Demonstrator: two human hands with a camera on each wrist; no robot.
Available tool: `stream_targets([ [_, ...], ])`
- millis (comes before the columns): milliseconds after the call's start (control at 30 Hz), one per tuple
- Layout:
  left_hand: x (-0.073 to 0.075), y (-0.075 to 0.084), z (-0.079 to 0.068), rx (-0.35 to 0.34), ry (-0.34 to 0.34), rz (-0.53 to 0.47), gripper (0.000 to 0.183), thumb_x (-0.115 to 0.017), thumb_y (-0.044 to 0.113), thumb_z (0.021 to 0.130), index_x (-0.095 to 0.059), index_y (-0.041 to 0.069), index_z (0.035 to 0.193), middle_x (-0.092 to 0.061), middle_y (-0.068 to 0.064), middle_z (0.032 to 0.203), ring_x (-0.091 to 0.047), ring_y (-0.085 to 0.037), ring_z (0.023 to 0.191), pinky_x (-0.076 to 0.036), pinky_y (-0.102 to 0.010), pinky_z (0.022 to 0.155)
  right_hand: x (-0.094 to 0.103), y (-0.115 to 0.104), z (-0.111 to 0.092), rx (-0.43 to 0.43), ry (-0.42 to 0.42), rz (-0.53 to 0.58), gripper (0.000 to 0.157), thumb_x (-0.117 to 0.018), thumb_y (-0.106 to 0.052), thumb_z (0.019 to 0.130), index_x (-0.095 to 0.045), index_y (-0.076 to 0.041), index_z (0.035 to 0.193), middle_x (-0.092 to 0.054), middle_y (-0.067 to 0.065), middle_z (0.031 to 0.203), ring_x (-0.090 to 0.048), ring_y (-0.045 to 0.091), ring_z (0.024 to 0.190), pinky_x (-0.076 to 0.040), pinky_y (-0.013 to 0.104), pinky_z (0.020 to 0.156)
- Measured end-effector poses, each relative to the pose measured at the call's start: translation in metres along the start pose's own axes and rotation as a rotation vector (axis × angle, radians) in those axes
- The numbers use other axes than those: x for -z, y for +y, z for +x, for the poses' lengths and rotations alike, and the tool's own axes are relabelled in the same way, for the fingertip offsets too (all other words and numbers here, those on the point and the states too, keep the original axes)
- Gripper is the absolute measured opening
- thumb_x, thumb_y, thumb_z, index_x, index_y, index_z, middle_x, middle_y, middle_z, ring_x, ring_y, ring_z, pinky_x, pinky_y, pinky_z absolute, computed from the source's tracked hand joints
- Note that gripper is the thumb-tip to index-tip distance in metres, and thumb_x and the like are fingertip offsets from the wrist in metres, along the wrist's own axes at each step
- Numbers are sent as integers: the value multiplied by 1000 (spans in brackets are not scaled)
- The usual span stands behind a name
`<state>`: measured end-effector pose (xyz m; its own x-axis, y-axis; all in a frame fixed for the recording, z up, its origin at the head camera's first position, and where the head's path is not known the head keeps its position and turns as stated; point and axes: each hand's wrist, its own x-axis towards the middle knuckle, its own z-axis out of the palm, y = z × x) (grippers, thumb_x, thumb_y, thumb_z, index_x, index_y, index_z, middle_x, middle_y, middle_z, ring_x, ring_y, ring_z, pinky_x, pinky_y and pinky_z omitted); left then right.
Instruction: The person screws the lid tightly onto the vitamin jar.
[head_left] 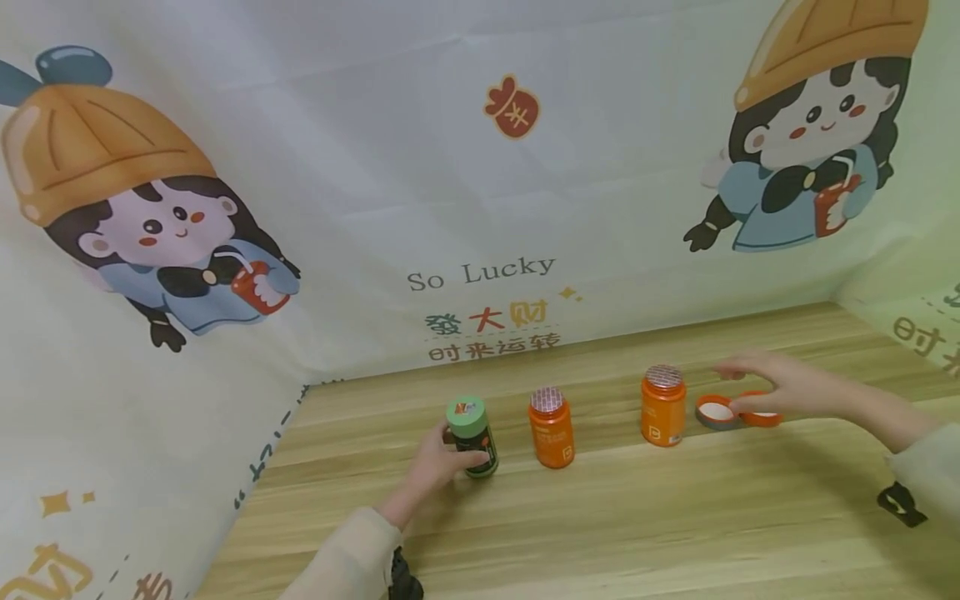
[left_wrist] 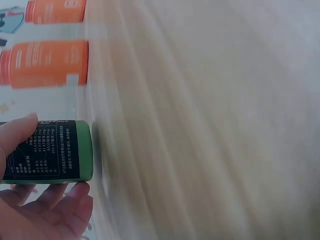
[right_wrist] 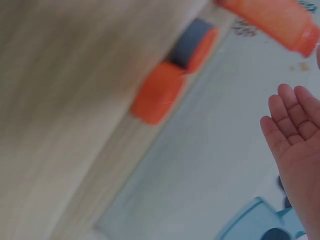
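Observation:
My left hand (head_left: pixel 435 462) grips a dark jar (left_wrist: pixel 50 150) with a green lid and green base, thumb across its front and fingers behind. The jar stands upright on the left of the row. Beside it is an orange bottle (head_left: pixel 552 437) with a patterned foil seal over its mouth. Farther right stands a second orange bottle (head_left: pixel 663 417), sealed the same way. Over two upturned lids hovers my right hand (head_left: pixel 787 385), fingers extended and holding nothing. One lid is grey and orange (head_left: pixel 716 413); the other is orange (right_wrist: pixel 159 92). They lie side by side.
Everything stands on a wood-grain table (head_left: pixel 600 525). A white printed cloth (head_left: pixel 360 167) with cartoon figures and lettering rises behind and along both sides. Dark straps hang under both wrists.

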<state>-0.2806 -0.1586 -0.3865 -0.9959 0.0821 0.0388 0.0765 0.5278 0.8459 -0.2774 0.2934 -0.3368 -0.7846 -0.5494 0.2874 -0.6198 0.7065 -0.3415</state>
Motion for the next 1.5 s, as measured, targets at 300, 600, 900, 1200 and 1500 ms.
stream_targets([
  [300, 11, -4, 4, 5, 33, -7, 63, -76, 10, 72, -45, -2, 126, -54, -24, 117, -50, -40, 111, -43, -50, 91, -8, 25, -5, -71, -87, 37, 57, -71, -22, 78, -49, 12, 119, -54, 26, 115, -50, 43, 104, -45, 53, 80],
  [600, 12, -1, 4, 17, 25, 10, 73, -76, 14, 73, -37, -3, 132, -49, -26, 124, -46, -42, 115, -38, -53, 95, -17, 34, 0, -40, -95, -17, 59, -73, -24, 75, -52, 12, 116, -53, 28, 115, -49, 45, 106, -43, 55, 83],
  [900, 12, 14, -1, -69, 133, -3, 97, -78, 26, 72, -15, 7, 144, -28, -24, 143, -32, -42, 127, -32, -57, 98, -29, 29, 0, -55, -163, 46, 66, -73, -22, 75, -44, 16, 120, -44, 37, 122, -43, 51, 109, -40, 59, 86],
  [1200, 2, 66, -16, -353, 306, 128, 81, -77, 16, 72, -32, 6, 139, -35, -15, 141, -32, -32, 129, -29, -51, 104, -33, 30, 2, -46, -178, 61, 68, -74, -20, 74, -43, 18, 121, -37, 42, 124, -38, 57, 110, -37, 63, 86],
  [1500, -38, 87, -24, -347, 137, 51, 76, -73, 13, 77, -30, 9, 139, -39, -13, 138, -40, -31, 124, -37, -47, 99, -34, 30, 7, -31, -204, 53, 70, -75, -19, 70, -43, 19, 120, -38, 43, 123, -37, 58, 111, -35, 63, 87],
])
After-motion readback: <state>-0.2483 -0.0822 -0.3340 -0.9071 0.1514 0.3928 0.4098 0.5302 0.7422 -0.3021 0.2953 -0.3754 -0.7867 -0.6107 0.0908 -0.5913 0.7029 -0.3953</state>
